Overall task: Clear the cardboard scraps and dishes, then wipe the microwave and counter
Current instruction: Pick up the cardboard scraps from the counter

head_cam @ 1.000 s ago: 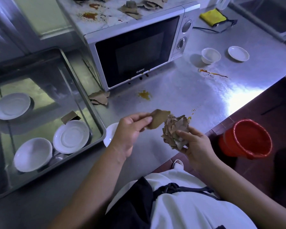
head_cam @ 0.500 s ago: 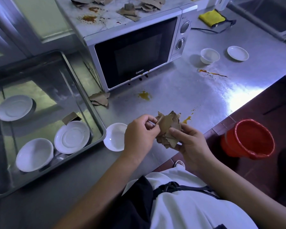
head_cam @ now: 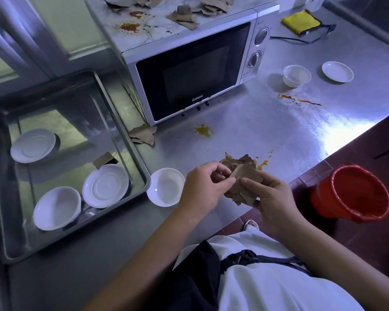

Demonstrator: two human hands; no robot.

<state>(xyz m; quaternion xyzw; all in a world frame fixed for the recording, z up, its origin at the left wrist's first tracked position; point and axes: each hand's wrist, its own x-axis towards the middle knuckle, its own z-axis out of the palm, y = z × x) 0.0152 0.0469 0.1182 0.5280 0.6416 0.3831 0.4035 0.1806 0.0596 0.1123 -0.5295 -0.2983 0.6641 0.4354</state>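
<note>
- A second ago our left hand (head_cam: pixel 206 187) holds one loose scrap apart from the rest. Now that scrap is pressed into the bundle of cardboard scraps (head_cam: pixel 243 176), and the left fingers are curled and pinching its near edge.
- Our right hand (head_cam: pixel 272 198) grips the same bundle from below and behind, thumb on top. The bundle sits between both hands, above the front edge of the bench (head_cam: pixel 256 131).
- We judge the handful complete and ready for the red bucket (head_cam: pixel 355 194), which stands on the floor to our right.
- Much of the clearing is left. More scraps (head_cam: pixel 184 15) lie on top of the microwave (head_cam: pixel 193 75), a small pile (head_cam: pixel 143 134) lies at its front left corner, and one piece (head_cam: pixel 103 159) lies in the tray (head_cam: pixel 121 113).
- Two plates and a bowl sit in the tray. A dish (head_cam: pixel 165 187) rests just beside the tray's corner, while a small bowl (head_cam: pixel 296 75) and a saucer (head_cam: pixel 337 71) stand to the right of the microwave.
- The steel bench carries orange stains (head_cam: pixel 203 130), and there are more on the microwave top. A yellow cloth (head_cam: pixel 301 21) waits at the back.
</note>
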